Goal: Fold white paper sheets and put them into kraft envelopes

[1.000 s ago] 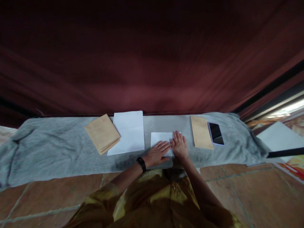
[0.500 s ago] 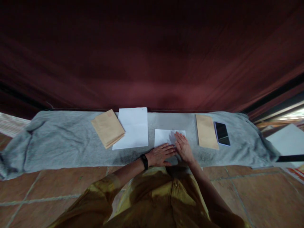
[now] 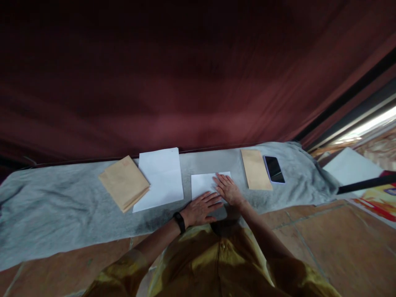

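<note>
A small white paper (image 3: 202, 181) lies on the grey cloth in front of me. My left hand (image 3: 201, 209), with a black band on its wrist, rests flat over the paper's near edge, fingers spread and pointing right. On the paper's right part lies my right hand (image 3: 228, 189), its fingers stretched out toward the upper left. Both hands are open and press on the paper, which they partly cover. Further left is a larger white sheet (image 3: 162, 177), its left edge under a stack of brown envelopes (image 3: 125, 181). To the right lies another brown envelope (image 3: 256, 169).
A phone (image 3: 274, 169) sits right of the single envelope. The grey cloth (image 3: 62, 206) covers a long, narrow surface against a dark red fabric wall (image 3: 185, 95). At the far right are a dark bar (image 3: 366, 185) and a white panel (image 3: 352, 165). Below is tiled floor (image 3: 340, 239).
The view has turned and tilted, so the things on the cloth appear further left. Both hands remain on the small paper, the right hand's fingers slightly more spread.
</note>
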### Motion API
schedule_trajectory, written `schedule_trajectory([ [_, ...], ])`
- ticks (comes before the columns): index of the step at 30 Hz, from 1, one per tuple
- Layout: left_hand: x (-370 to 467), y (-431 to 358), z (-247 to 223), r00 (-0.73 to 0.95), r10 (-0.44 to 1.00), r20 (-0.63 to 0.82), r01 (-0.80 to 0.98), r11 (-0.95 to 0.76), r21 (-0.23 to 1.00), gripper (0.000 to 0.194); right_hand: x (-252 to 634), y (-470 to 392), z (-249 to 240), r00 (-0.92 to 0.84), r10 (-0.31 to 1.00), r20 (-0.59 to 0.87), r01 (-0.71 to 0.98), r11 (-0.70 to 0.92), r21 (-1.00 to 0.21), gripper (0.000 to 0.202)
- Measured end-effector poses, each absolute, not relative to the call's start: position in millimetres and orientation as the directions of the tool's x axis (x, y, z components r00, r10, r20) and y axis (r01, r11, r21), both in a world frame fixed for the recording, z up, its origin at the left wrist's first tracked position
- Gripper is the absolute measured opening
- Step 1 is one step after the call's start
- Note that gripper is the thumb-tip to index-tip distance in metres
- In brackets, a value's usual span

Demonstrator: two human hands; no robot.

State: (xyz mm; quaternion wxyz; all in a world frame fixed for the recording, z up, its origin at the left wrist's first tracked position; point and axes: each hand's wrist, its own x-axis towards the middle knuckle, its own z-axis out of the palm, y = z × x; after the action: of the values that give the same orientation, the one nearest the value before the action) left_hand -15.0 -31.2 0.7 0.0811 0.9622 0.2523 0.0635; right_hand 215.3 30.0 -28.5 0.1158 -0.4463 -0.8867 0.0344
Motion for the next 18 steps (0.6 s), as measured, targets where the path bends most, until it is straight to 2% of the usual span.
schedule_trajectory([
  [10, -14.9, -30.3, 0.0, 0.86, 0.505, 0.077, 0.489, -0.857, 0.164, 0.067, 216.8, 45.7, -38.3, -0.317, 0.921, 0.226, 0.915, 0.36, -0.183, 0.055],
  [18, -15.8, -28.2, -2.4, 0.864, 0.498, 0.067, 0.476, -0.854, 0.209, 0.067, 231.6, 35.8, -45.7, -0.154, 0.939, 0.308, 0.964, 0.211, -0.163, 0.056],
])
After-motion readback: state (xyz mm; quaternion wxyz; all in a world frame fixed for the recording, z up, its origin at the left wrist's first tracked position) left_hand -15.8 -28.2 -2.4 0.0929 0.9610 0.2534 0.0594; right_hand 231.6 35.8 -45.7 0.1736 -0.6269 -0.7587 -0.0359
